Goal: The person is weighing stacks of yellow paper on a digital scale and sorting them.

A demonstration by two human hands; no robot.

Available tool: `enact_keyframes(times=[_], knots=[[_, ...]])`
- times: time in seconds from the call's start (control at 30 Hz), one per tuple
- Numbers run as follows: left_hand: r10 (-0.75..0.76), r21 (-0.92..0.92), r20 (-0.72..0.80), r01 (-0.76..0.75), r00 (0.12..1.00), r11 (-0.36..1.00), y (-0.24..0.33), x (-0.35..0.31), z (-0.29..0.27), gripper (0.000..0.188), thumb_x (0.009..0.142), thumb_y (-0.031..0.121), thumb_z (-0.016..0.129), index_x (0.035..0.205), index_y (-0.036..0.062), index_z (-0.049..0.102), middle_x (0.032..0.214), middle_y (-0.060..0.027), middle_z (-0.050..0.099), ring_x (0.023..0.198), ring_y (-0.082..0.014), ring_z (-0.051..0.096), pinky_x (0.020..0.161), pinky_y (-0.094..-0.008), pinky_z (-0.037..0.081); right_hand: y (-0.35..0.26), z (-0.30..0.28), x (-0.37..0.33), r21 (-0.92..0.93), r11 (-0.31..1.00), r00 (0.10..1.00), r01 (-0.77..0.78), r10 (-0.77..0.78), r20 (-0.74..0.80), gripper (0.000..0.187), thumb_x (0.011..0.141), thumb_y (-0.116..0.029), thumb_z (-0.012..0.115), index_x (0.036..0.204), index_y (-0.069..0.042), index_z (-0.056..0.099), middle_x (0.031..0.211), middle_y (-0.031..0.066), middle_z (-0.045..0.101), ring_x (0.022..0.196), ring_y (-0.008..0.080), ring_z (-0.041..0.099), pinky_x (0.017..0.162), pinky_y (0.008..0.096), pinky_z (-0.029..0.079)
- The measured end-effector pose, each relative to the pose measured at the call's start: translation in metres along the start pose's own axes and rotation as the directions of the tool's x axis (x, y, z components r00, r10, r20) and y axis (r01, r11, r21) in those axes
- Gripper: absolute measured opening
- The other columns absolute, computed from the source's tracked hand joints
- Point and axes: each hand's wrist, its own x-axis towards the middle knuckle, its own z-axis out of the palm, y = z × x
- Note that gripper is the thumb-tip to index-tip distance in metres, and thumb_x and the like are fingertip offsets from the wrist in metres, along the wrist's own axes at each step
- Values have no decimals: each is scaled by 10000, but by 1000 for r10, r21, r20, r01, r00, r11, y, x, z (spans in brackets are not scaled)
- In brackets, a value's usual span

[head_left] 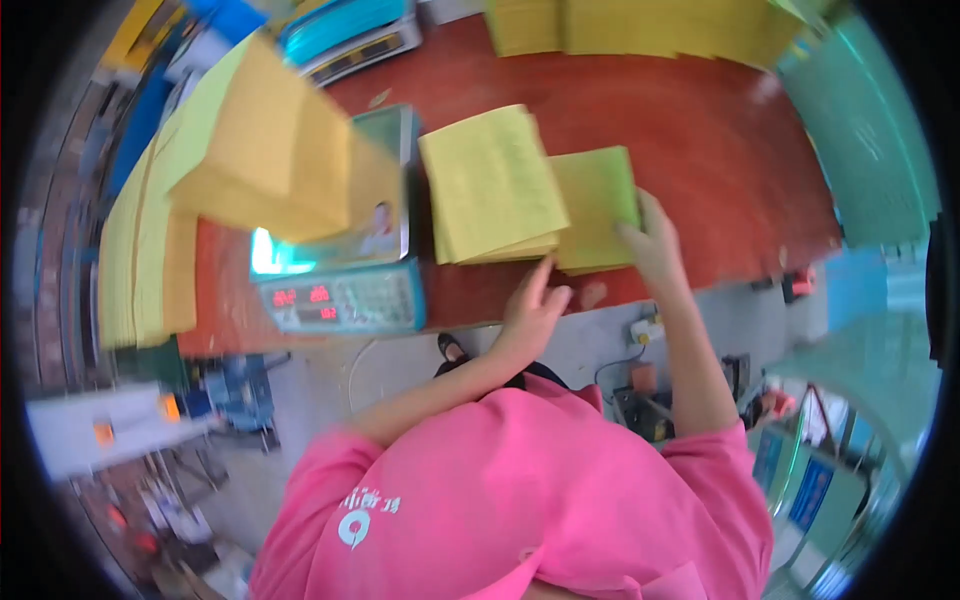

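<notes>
Can't make out every finger on the bare right hand [657, 247], it's kinda smeary at the edge of the yellow-green square paper stack [597, 208]. That stack's left side is hidden by the pale yellow square paper stack [495, 185]. The tall yellow paper block [265, 140] is blurry and covers part of the teal-and-silver digital scale [345, 300]. Yellow paper piles [630, 27] up top get cut off.

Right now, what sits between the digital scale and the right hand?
The head view shows a yellow paper stack beside the scale, then a greenish-yellow paper stack at the right hand.
</notes>
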Motion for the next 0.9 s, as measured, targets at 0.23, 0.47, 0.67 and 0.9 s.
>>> enact_keyframes(times=[0.23, 0.47, 0.67, 0.9], knots=[[121, -64, -73, -126, 990, 990, 12, -5, 21, 609, 906, 120, 592, 1445, -31, 350, 1099, -180, 622, 847, -217, 638, 787, -342, 514, 8, -23, -27, -563, 825, 987, 59, -133, -92, 425, 896, -92, 606, 1311, -19, 550, 1164, 151, 624, 1012, 236, 628, 859, 339, 505], [233, -8, 28, -232, 972, 973, 9, 5, 12, 638, 883, 101, 591, 1434, -68, 316, 1344, -233, 474, 929, -247, 635, 847, -357, 511, 20, -16, -52, -388, 921, 985, -14, -54, -163, 336, 938, -67, 553, 1267, -6, 586, 1114, 119, 620, 938, 202, 608, 822, 308, 484], [84, 94, 299, -118, 950, 989, 37, -10, -53, 580, 887, 148, 623, 1387, -64, 421, 1220, -216, 596, 983, -265, 657, 853, -352, 525, 12, -11, -61, -443, 896, 983, -41, -43, -177, 336, 939, -72, 557, 1266, -1, 582, 1119, 113, 617, 933, 198, 605, 813, 309, 485], [598, 201, 208, -632, 774, 749, 175, -82, -248, 233, 886, 21, 593, 1100, -25, 672, 1084, -135, 694, 982, -258, 668, 864, -360, 527, -32, -16, -65, -473, 881, 907, 17, -213, -364, 359, 921, -5, 556, 1280, 3, 570, 1201, 108, 601, 1006, 192, 601, 846, 306, 481]])
